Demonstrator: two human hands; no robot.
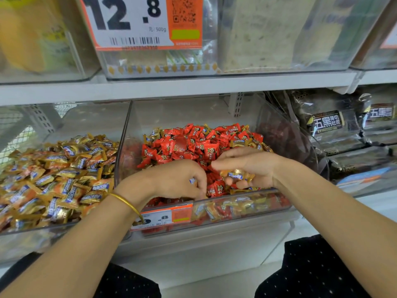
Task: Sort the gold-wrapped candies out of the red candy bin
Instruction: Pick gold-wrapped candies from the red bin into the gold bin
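gold-wrapped candies [236, 174] lie in curled fingers [242, 184] of the right hand [255, 164]; the left hand [178, 177] pinches another.

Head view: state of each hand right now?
Left hand: fingers curled on a small blue-labelled wrapped candy.
Right hand: holding shiny gold-wrapped candies.

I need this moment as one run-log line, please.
left hand: pinches gold candy | right hand: holds gold candies | red candy bin: stray gold candies remain
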